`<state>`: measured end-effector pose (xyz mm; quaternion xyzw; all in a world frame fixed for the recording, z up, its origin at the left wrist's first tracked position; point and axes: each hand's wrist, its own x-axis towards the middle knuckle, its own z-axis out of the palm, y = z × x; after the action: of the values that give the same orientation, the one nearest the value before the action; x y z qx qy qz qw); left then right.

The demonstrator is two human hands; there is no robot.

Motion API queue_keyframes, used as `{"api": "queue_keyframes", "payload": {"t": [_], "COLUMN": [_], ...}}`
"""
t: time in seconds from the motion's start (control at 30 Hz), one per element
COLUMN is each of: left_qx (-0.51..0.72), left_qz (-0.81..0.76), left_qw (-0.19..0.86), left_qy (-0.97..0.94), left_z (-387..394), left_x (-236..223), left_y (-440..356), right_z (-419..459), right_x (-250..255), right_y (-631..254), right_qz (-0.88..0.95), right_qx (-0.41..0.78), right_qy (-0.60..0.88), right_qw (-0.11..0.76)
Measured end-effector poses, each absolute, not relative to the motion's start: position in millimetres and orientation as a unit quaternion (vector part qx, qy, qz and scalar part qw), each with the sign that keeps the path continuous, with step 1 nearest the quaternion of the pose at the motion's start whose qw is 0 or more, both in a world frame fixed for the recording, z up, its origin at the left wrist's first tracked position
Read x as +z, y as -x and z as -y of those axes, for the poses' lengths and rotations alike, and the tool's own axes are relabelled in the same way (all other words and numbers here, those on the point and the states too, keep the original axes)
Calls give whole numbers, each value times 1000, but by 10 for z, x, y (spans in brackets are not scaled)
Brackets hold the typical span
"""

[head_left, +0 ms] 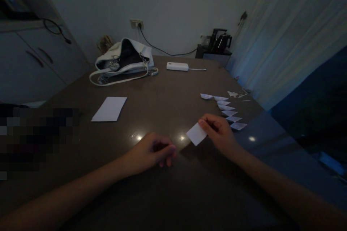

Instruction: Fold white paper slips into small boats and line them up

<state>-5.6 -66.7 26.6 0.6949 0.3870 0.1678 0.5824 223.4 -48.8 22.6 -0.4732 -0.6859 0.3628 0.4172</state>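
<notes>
My right hand [219,133] pinches a small white square of paper [196,134] between thumb and fingers, holding it over the table. To its left, my left hand [155,151] is loosely curled, thumb against the fingers, and nothing shows in it. Beyond my right hand, several folded paper pieces [226,108] lie in a slanting row. A stack of white paper [110,109] rests on the table to the far left of the hands.
On the brown table [162,115] a white handbag [124,57] stands at the back left. Near the back edge lies a white power bank [177,66] with a short cable. Paper scraps [237,94] are scattered by the right edge. A black kettle [222,41] stands behind.
</notes>
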Motion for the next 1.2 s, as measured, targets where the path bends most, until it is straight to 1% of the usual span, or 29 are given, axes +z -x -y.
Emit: {"api": "queue_keyframes", "payload": {"t": [0.1, 0.27, 0.37, 0.47, 0.67, 0.77, 0.83, 0.9, 1.03, 1.1, 1.2], "left_qx": [215, 199, 204, 200, 211, 202, 199, 200, 212, 212, 209], "left_qz": [-403, -388, -374, -362, -351, -361, -372, -379, -386, -379, -350], "left_qw": [555, 504, 458, 435, 447, 444, 458, 487, 553, 595, 649], "left_qy": [-695, -745, -780, -800, -795, -794, -782, -761, -707, -677, -643], "left_z": [627, 669, 699, 704, 678, 669, 661, 648, 605, 580, 550], "left_x": [270, 261, 258, 276, 354, 360, 346, 325, 281, 257, 227], "left_y": [35, 11, 18, 17, 34, 82, 107, 117, 106, 104, 108], "right_z": [572, 725, 740, 736, 670, 562, 490, 453, 512, 567, 618], "right_x": [211, 194, 190, 189, 217, 239, 240, 224, 159, 139, 144], "right_y": [-2144, -1994, -1982, -1978, -2032, -2166, -2253, -2291, -2205, -2148, -2117], "right_qz": [707, 705, 707, 699, 657, 637, 605, 590, 608, 609, 610], "right_qx": [376, 435, 476, 502, 548, 513, 482, 490, 612, 651, 675], "right_qy": [455, 419, 402, 408, 400, 440, 472, 471, 371, 316, 262], "right_qw": [389, 371, 334, 304, 329, 371, 422, 437, 344, 323, 324]}}
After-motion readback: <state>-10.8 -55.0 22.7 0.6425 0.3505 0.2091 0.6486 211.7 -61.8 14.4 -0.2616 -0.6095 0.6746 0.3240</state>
